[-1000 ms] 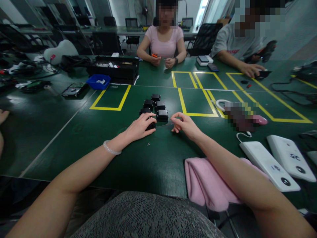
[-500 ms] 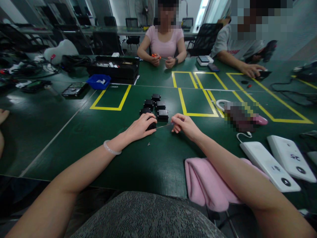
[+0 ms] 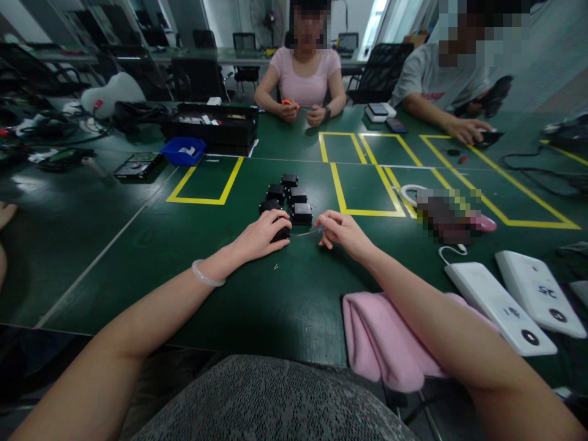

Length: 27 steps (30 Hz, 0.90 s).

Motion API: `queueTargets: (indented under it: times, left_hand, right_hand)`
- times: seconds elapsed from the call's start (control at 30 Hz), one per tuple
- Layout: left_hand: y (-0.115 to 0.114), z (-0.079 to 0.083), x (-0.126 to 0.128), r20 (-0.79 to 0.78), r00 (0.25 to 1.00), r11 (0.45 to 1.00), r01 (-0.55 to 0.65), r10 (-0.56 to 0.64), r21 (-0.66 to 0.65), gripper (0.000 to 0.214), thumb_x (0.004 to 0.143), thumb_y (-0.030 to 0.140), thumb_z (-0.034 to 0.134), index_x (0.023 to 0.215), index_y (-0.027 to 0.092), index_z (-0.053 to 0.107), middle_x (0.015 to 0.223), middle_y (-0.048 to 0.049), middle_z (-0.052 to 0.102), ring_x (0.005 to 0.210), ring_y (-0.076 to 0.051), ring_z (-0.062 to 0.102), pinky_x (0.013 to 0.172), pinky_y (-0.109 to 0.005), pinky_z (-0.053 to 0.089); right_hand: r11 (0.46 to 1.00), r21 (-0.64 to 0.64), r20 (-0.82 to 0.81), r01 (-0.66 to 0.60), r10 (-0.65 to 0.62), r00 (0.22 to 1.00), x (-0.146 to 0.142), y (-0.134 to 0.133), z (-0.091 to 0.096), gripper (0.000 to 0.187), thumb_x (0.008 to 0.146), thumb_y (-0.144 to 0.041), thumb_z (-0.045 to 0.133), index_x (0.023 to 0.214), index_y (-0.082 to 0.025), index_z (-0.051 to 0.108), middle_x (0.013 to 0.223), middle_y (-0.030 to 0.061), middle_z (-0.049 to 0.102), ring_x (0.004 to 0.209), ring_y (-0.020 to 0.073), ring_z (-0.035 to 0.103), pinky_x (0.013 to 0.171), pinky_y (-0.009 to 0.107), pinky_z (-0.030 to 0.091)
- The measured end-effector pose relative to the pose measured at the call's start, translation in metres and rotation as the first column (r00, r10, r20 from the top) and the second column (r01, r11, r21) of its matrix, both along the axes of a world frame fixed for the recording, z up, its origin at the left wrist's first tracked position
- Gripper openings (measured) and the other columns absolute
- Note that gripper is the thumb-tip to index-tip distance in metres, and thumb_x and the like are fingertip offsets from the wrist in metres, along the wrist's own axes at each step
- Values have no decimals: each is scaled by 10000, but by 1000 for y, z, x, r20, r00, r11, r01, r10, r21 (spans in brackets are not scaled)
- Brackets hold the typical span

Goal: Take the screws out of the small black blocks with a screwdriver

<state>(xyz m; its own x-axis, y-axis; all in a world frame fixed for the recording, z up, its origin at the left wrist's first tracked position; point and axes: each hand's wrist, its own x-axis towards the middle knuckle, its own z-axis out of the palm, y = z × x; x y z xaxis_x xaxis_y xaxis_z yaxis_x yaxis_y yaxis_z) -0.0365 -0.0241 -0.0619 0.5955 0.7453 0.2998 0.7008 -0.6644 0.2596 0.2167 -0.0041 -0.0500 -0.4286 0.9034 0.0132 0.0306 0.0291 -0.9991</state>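
My left hand (image 3: 266,234) is closed around a small black box-shaped part (image 3: 281,231) on the green table, thumb along its near side. My right hand (image 3: 339,229) pinches the handle of a thin screwdriver (image 3: 305,233). Its slender shaft points left, and the tip meets or almost meets the right side of the held part; I cannot tell which. Just beyond my left hand sit several similar black boxes (image 3: 301,213) in two loose rows. A few tiny screws (image 3: 276,266) lie on the table, nearer to me than my left hand.
A pink cloth (image 3: 386,343) lies under my right forearm, with white power banks (image 3: 500,306) to its right. A blue tray (image 3: 182,151) and black bin (image 3: 211,128) stand at back left. Across the table, one person (image 3: 305,79) holds an orange-handled tool; another (image 3: 441,92) sits right.
The screwdriver's shaft has shifted slightly and my right fingers have turned a little on its handle. My left hand and the black boxes stay where they were.
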Motion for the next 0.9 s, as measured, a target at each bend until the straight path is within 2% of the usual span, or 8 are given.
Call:
queueTargets:
  times: [0.27,0.33,0.5,0.63,0.73,0.9]
  left_hand:
    - [0,0,0,-1,1000,1000,1,-1,2,314,932,288,657,1213,212,539,1385,-115,522,1258,-306,543,909,-467,605]
    - [0,-1,0,3,1000,1000,5,-5,4,312,930,286,660,1211,215,543,1384,-111,525,1259,-303,543,933,-477,596]
    - [0,-1,0,21,1000,1000,9,-9,22,294,927,269,660,1195,209,556,1367,-109,537,1260,-294,542,978,-478,575]
    - [0,-1,0,7,1000,1000,7,-7,15,298,932,282,654,1201,212,546,1379,-110,531,1261,-297,541,954,-480,586]
    - [0,-1,-1,0,1000,1000,7,-7,13,296,935,294,647,1202,219,543,1381,-108,529,1262,-298,541,969,-491,579]
    - [0,0,-1,0,1000,1000,2,-2,3,293,939,301,632,1207,219,547,1385,-111,524,1267,-303,538,967,-495,582]
  right_hand:
    - [1000,-16,-28,24,-25,999,1,-1,1,318,780,-395,790,925,-209,576,421,-136,440,393,86,472,569,273,554]
    - [999,-33,-28,18,-19,999,1,-1,1,318,791,-421,785,904,-208,579,422,-131,440,394,84,468,566,270,552]
    - [997,-66,-14,-48,47,999,2,1,-1,396,860,-579,688,830,-191,614,374,-137,309,355,98,459,577,296,563]
    - [998,-64,-29,-13,11,1000,1,1,-1,330,810,-478,765,879,-205,592,388,-140,376,367,88,449,569,282,555]
    - [998,-66,-42,12,-15,999,1,0,-1,350,763,-424,804,921,-208,578,408,-141,423,376,77,436,551,260,542]
    - [995,-93,4,-19,20,1000,1,-1,1,360,854,-536,690,850,-187,604,366,-131,361,352,79,446,566,261,542]
